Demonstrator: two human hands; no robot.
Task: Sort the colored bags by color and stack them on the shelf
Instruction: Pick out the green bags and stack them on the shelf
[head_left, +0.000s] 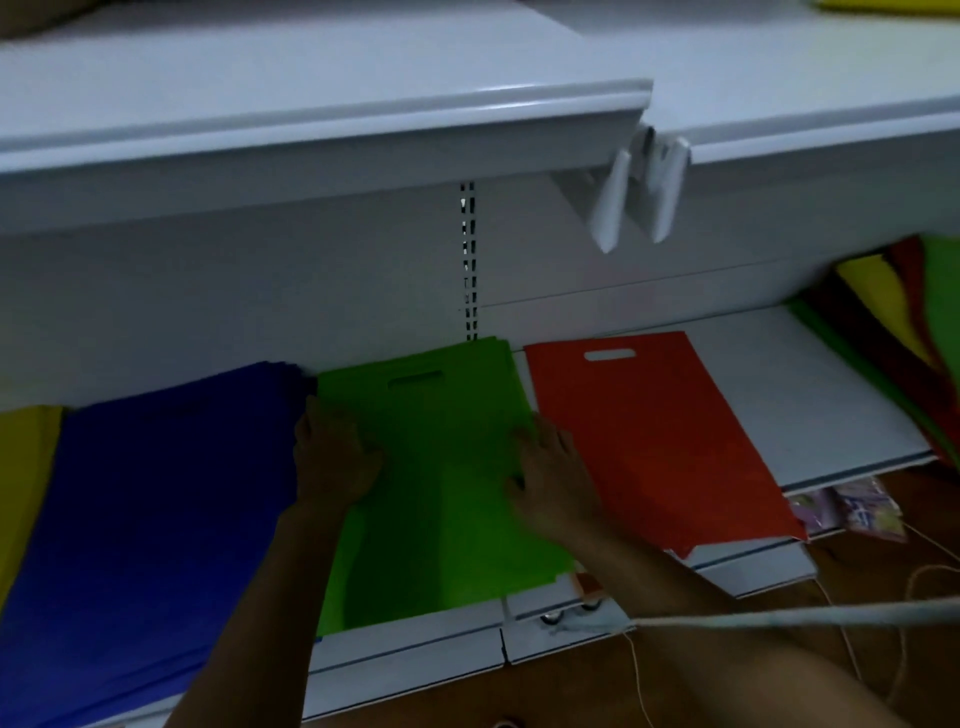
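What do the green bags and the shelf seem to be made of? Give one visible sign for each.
Green bags: probably non-woven fabric, matte; they lie flat and limp, with a die-cut handle slot.
Shelf: likely painted metal, smooth pale grey with a slight sheen; thin rigid edges and a slotted upright behind suggest this.

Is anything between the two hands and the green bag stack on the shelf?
Nothing visible. The left hand and right hand both lie flat on the green bag stack, which sits on the shelf between the blue stack and the red bag.
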